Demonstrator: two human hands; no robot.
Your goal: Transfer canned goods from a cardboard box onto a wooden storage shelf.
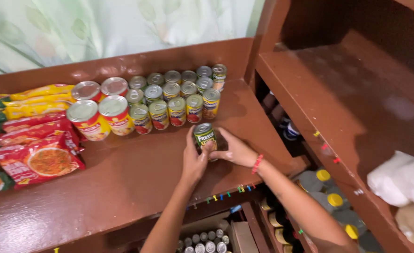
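1. The brown wooden shelf is the biggest thing here. It carries cans and food packets, and the person leans over it.
2. A second brown shelf stands to the right. White bags lie on it, low at the right edge.
3. Red packets with a noodle picture lie on the left of the shelf. Yellow packets lie behind them, near the wall.
4. Two rows of cans stand at the back. The big cans with red and yellow labels are on the left. The small cans with green and red labels stand to their right.
5. The left hand and the right hand are both wrapped around one can, fingers curled on its sides.
6. That green can stands upright on the shelf, just in front of the small row and apart from it.
7. It looks like the can is being set in place. A neat spot in the row would need a gentle push back and a free gap.
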